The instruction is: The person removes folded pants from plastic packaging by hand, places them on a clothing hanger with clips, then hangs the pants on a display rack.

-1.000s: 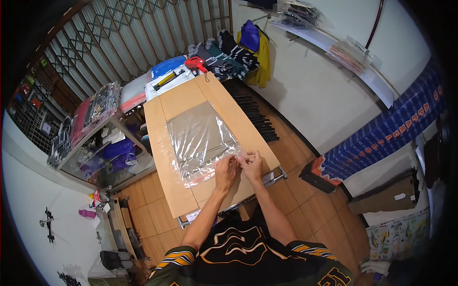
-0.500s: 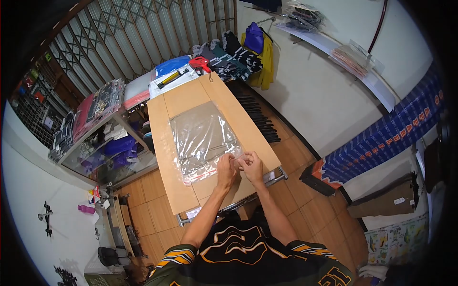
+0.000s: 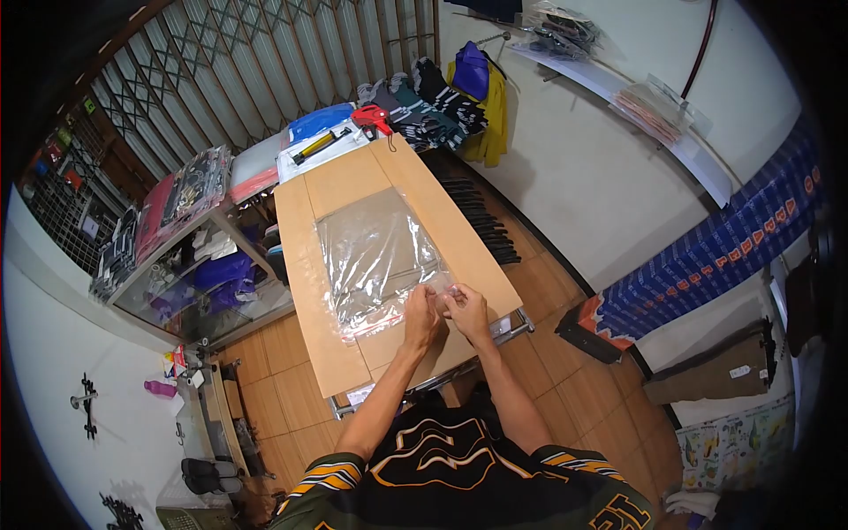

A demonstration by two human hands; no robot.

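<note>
A clear plastic bag (image 3: 375, 256) with a folded grey-brown garment inside lies flat on the light wooden table (image 3: 322, 364). A reddish strip runs along the bag's near edge. At the bag's near right corner, my left hand (image 3: 422, 316) pinches the plastic. My right hand (image 3: 465, 311) is closed on the same corner just beside it, the fingertips of both almost meeting. The corner between the fingers is slightly raised, and my fingers partly hide it.
Beyond the table's far end lie a red tagging gun (image 3: 371, 116) and a yellow-black hand pump (image 3: 321, 146). A glass cabinet (image 3: 190, 281) topped with packed clothes stands left. Dark hangers (image 3: 481, 221) line the right side; a blue printed box (image 3: 707, 252) stands further right.
My right hand has shifted very slightly down, still at the bag's corner. My left hand has barely moved, and the bag lies where it was.
</note>
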